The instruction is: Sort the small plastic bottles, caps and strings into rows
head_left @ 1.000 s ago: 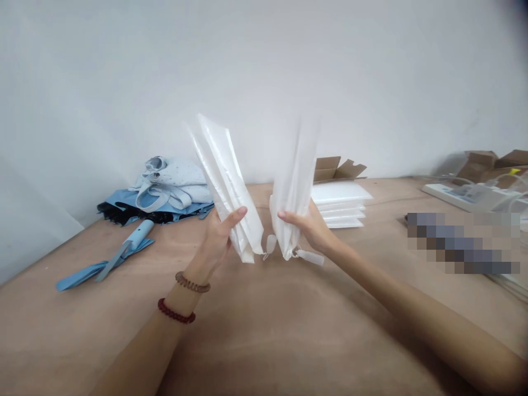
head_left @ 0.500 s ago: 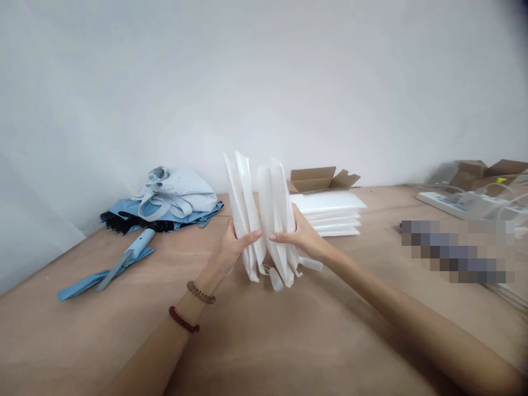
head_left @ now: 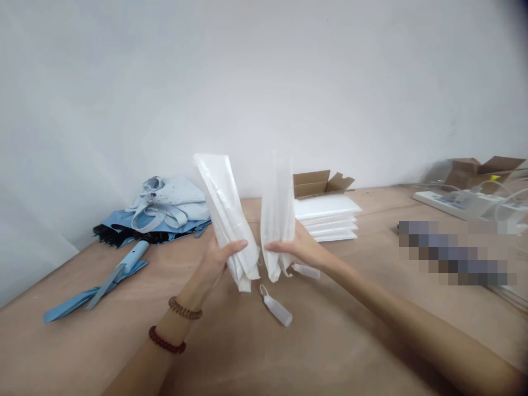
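My left hand point(head_left: 218, 259) grips the lower end of a long white plastic sleeve point(head_left: 225, 206) that stands upright and leans left. My right hand point(head_left: 300, 248) grips a second bunch of white plastic sleeves point(head_left: 277, 212), also upright, a little to the right. The two bunches are apart at the top and close at the bottom. A small white tag on a loop point(head_left: 275, 308) lies on the wooden table point(head_left: 256, 352) just below them. Another white tag point(head_left: 306, 270) sticks out under my right hand.
A stack of flat white bags point(head_left: 328, 217) lies behind my right hand, with an open cardboard box point(head_left: 317, 181) beyond it. Folded blue umbrellas point(head_left: 160, 206) and a blue umbrella cover with a handle point(head_left: 103, 278) lie at the left. Boxes and a white device point(head_left: 466, 201) stand at the right.
The two bunches, pressed together half a second ago, have been pulled apart again. A small white tag now lies on the table below them.
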The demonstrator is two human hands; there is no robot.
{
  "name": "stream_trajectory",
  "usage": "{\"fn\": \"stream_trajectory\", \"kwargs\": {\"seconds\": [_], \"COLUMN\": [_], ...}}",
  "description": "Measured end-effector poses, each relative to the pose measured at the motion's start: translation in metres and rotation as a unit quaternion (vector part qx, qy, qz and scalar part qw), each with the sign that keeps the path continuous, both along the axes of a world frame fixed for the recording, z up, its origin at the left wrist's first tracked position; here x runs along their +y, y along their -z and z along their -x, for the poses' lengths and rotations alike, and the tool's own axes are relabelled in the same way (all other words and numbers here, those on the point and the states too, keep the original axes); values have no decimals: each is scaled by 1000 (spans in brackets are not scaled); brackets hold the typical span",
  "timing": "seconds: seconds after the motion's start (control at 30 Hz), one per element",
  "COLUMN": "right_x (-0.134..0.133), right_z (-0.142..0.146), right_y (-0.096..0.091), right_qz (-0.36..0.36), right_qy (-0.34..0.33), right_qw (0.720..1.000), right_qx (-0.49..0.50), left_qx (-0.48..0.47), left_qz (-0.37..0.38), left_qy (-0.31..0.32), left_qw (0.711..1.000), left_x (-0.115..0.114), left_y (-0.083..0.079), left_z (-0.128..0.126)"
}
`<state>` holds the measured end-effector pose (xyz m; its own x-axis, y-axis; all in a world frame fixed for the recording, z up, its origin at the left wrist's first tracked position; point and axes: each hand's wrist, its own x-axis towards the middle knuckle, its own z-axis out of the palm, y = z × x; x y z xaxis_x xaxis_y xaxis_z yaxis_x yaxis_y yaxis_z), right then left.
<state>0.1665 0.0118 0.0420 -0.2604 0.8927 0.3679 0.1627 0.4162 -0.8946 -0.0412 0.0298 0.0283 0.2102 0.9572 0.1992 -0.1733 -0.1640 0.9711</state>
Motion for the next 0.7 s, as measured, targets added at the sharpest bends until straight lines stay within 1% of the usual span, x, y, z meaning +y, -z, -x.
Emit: {"fn": "stream_trajectory", "kwargs": {"seconds": [0.07,0.13,0.2,0.27,0.33,0.4,0.5,0.57,0.63,0.7], "right_x": [-3,-5,-5,-5,-4,-4,-4,-5,-6,-6], "right_z": [6,12,16,17,17,17,18,19,20,20], "right_y": [-1,0,0,0,-1,-2,0,2,4,4], "right_qz": [-15,-25,-36,-43,-31,-17,-12,-17,-19,-16], "right_qy": [59,85,83,76,67,61,52,50,44,35], "right_qw": [998,996,995,995,996,996,997,997,997,998], "right_qx": [9,20,30,40,50,56,56,53,56,56], "left_qx": [16,25,34,53,69,70,67,75,76,68], "left_qz": [-19,-37,-57,-86,-109,-112,-97,-94,-95,-89], "left_qy": [-1,13,14,-11,-34,-15,62,90,79,46], "left_qw": [1000,999,998,995,991,991,991,989,989,993], "left_x": [1,3,3,3,1,-2,-6,-8,-9,-8], "left_y": [0,1,2,2,1,-1,-1,1,5,8], "left_z": [2,2,2,1,1,-1,-7,-13,-18,-19]}}
